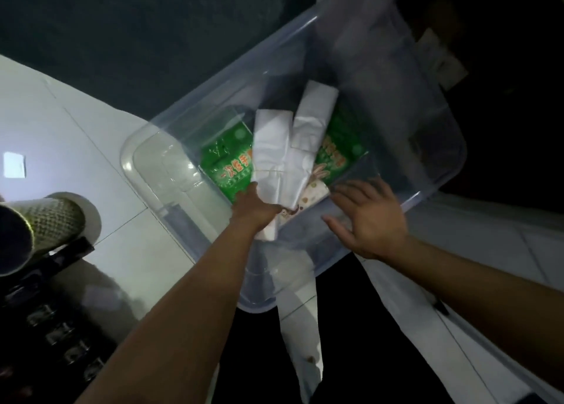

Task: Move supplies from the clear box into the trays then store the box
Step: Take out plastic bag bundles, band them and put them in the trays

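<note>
1. The left hand (254,211) reaches into the clear box (171,171), its fingers closed on white folded packets (274,147) near the box's near wall.
2. The right hand (369,217) lies with fingers spread flat against the box's near rim.
3. Green printed packs (227,162) lie under the packets on the box's floor.
4. The box sits tilted over a white tiled floor (76,122).

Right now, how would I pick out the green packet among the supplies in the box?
Find the big clear plastic box tilted over the white floor, both hands at its near side. The green packet lies flat on its bottom, partly covered by folded white bags. It is the only bright green item, with printed lettering and a cartoon rabbit.
</note>
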